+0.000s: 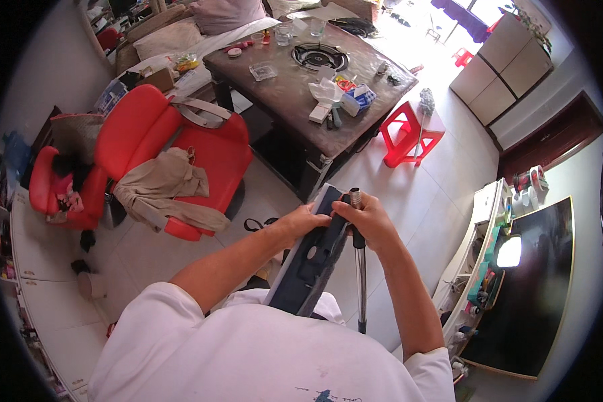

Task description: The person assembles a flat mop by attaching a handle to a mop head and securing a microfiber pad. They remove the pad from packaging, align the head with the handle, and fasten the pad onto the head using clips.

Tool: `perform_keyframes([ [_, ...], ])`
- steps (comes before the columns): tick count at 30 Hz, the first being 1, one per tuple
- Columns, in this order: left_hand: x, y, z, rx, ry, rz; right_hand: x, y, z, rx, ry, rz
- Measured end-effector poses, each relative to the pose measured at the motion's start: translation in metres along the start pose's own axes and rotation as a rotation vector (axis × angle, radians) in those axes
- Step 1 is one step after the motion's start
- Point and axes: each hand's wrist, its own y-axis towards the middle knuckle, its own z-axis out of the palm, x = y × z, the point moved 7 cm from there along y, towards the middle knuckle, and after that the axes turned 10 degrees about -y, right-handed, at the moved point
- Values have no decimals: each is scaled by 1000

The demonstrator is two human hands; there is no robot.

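Nearest, at the bottom of the frame, is the person's white shirt [275,355]. Just above it, at the lower centre, is what looks like a flat mop head [303,278], dark blue with a grey fuzzy edge. Its long axis slants from the shirt up and slightly right, the upper end pointing toward the table. A metal pole [361,288] stands just to its right, nearly upright in the frame, bare threaded end at the top.

The left hand [303,221] grips the head's upper part, thumb on its face, fingers mostly hidden behind. The right hand [374,220] is closed around the pole's dark sleeve, its thumb reaching across to the head's top.

The step in hand seems to be working on head and pole at this upper end; a next move would likely call for a steady left grip and a controlled right one.

Farther off, a red chair [214,161] holds a tan garment [164,182] at left; beyond are a red stool [433,124] and a dark table [281,94].
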Motion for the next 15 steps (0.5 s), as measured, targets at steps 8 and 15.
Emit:
perform_keyframes([
  [8, -9, -9, 6, 22, 2, 0, 9, -4, -2, -39, -112, 11],
  [15, -30, -20, 3, -102, 114, 123, 13, 4, 3, 114, 171, 66],
])
